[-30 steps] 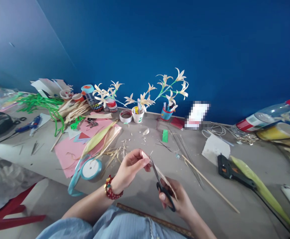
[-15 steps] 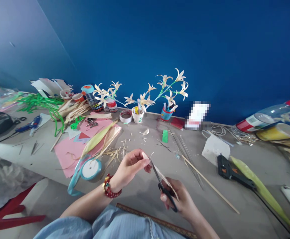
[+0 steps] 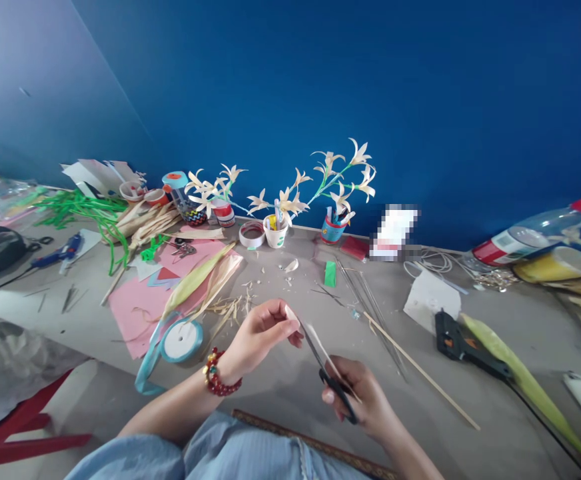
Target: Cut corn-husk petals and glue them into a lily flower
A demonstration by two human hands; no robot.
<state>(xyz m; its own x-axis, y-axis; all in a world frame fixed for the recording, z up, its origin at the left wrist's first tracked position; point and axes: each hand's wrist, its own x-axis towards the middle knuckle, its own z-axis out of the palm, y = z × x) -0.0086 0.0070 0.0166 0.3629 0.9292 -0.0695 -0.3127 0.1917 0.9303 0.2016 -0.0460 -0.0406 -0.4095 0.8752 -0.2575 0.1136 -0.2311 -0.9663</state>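
Note:
My left hand, with a red bead bracelet on its wrist, pinches a small pale piece of husk between thumb and fingers. In my right hand is a pair of scissors with black handles. Their blades point up and left, reaching the left fingertips, and look nearly closed. A thin pale husk strip lies alongside the blades and runs down to the right fingers. How the right fingers hold that strip is partly hidden.
Husk flowers stand in cups along the blue wall. On the left lie pink paper, a ribbon roll and husk scraps. To the right are wires, a thin stick and a glue gun.
The strip's upper end has dropped slightly from beside the left fingertips, down and right along the blades. Both hands stay almost in place.

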